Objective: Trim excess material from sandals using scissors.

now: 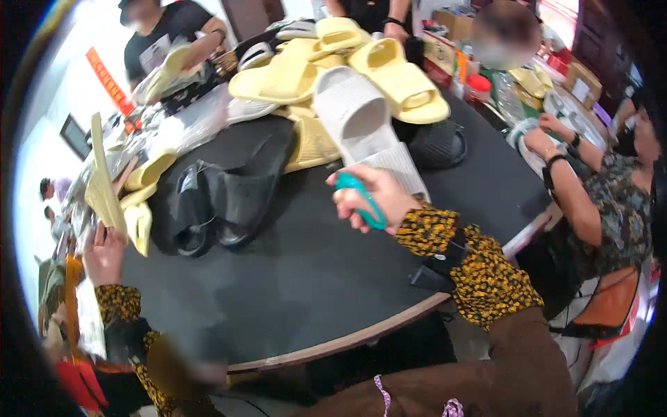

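- My right hand [372, 198] is hovering over the middle of the bench [313, 278], its grip clenched on a teal-handled tool [361, 198]; it looks like small scissors, though the blades are hidden from me.
- My left hand [104, 257] is reaching up at the bench's left edge, fingers grasping the lower end of a pale yellow slipper [103, 181]; I am holding it upright, probably so its sole and edges face me.
- A pair of black slippers [215, 201] is lying left of centre, near that hand.
- A heap of yellow slippers [347, 62] and a white slipper [354, 111] is sitting along the far edge, likely kept within reach of everyone around.
- Other people are working at the far and right edges; one forearm with a dark wristband [563, 174] is resting by the right edge.
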`<control>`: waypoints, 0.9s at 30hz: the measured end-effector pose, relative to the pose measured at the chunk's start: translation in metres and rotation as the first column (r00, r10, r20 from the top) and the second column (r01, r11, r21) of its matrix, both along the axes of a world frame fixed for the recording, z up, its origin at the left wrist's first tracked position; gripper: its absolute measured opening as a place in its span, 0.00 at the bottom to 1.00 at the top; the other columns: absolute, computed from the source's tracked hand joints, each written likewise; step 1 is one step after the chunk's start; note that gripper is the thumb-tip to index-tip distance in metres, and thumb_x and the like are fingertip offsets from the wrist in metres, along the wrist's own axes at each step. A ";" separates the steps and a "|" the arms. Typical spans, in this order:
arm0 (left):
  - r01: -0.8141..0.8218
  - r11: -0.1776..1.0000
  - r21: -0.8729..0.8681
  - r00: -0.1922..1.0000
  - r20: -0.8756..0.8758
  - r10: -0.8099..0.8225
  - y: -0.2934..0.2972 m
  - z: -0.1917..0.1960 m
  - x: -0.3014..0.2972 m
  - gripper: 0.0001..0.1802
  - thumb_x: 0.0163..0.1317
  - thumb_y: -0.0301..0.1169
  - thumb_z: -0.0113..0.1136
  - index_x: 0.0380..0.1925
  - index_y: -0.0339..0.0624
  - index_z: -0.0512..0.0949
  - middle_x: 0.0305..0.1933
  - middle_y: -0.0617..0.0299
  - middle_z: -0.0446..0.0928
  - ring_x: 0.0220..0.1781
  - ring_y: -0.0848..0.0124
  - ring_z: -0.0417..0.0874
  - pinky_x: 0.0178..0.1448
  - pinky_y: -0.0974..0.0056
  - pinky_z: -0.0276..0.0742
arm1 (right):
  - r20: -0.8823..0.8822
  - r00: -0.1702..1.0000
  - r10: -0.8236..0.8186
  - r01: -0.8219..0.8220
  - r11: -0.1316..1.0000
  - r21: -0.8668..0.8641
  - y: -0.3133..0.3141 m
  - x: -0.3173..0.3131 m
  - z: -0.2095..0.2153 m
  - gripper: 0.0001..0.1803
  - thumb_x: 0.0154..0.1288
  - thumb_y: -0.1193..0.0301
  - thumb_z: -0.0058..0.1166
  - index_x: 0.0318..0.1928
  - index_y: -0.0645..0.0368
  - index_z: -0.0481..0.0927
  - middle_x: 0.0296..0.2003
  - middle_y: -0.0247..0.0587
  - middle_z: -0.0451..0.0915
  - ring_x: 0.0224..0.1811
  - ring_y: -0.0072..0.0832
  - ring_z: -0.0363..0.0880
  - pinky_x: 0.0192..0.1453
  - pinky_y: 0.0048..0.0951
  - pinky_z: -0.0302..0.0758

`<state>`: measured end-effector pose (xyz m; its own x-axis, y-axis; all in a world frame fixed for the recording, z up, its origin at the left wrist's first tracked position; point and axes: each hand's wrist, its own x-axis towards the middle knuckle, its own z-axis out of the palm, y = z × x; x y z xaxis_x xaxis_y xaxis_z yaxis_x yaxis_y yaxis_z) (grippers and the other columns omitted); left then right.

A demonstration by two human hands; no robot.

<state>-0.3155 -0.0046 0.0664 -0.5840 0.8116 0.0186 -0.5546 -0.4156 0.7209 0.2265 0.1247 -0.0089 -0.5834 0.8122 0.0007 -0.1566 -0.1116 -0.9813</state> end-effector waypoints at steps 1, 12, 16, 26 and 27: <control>-0.009 1.000 0.023 0.999 -0.048 0.010 -0.004 0.024 0.024 0.19 0.62 0.33 0.52 0.47 0.30 0.67 0.46 0.49 0.71 0.47 0.60 0.72 0.51 0.56 0.70 | 0.038 0.998 0.047 -0.048 0.999 0.010 -0.001 -0.003 0.000 0.20 0.58 0.66 0.56 0.48 0.62 0.71 0.23 0.36 0.76 0.17 0.19 0.73 0.17 0.21 0.71; 0.511 0.830 0.223 0.836 -0.353 -0.420 0.089 0.090 0.322 0.18 0.59 0.28 0.54 0.49 0.33 0.67 0.46 0.51 0.71 0.44 0.61 0.72 0.51 0.58 0.70 | 0.459 0.828 0.321 -0.363 0.932 0.003 -0.003 -0.010 -0.012 0.28 0.55 0.60 0.58 0.52 0.62 0.68 0.26 0.38 0.77 0.20 0.20 0.74 0.19 0.21 0.71; 0.694 0.702 0.160 0.702 -0.368 -0.610 0.104 0.074 0.410 0.18 0.55 0.25 0.56 0.47 0.33 0.70 0.34 0.59 0.73 0.37 0.69 0.74 0.44 0.65 0.71 | 0.408 0.854 0.322 -0.361 0.932 0.020 -0.010 -0.020 -0.010 0.26 0.55 0.61 0.58 0.51 0.63 0.69 0.24 0.37 0.77 0.19 0.21 0.74 0.17 0.22 0.70; 0.423 0.859 -0.289 -0.124 -0.957 -0.261 0.122 -0.019 0.518 0.22 0.47 0.19 0.50 0.46 0.43 0.71 0.26 0.58 0.71 0.28 0.69 0.73 0.34 0.67 0.70 | 0.516 0.837 0.182 -0.291 0.947 0.137 0.004 -0.006 -0.006 0.24 0.55 0.61 0.57 0.48 0.63 0.71 0.22 0.37 0.76 0.18 0.23 0.74 0.17 0.25 0.71; 0.379 0.914 -0.147 -0.179 -0.980 -0.083 0.123 -0.032 0.524 0.21 0.46 0.19 0.50 0.44 0.43 0.71 0.29 0.51 0.73 0.33 0.57 0.73 0.40 0.59 0.70 | 0.521 0.837 0.170 -0.280 0.950 0.140 0.006 -0.003 -0.006 0.24 0.55 0.61 0.57 0.48 0.63 0.71 0.22 0.37 0.76 0.18 0.23 0.74 0.17 0.25 0.71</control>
